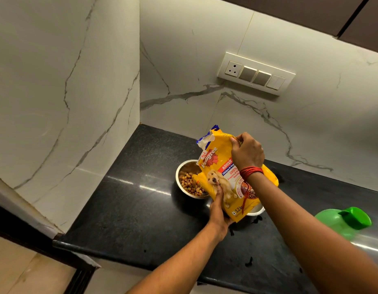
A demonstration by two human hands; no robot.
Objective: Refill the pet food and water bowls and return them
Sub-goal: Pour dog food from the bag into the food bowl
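A yellow pet food bag (222, 166) stands over the black countertop (130, 209), its torn top pointing up and left. My right hand (246, 152) grips the bag's upper edge. My left hand (218, 211) holds the bag's lower corner from below, thumb on the front. Behind the bag, a steel bowl (181, 168) holds brown kibble (189, 183). A second bowl (257, 210) shows only a sliver of white rim under the bag's lower right side; its contents are hidden.
A green plastic container with a green lid (349, 219) lies at the right on a steel surface. A switch panel (256, 74) sits on the marble back wall. A marble side wall closes the counter's left end. Dark droplets dot the counter's near edge.
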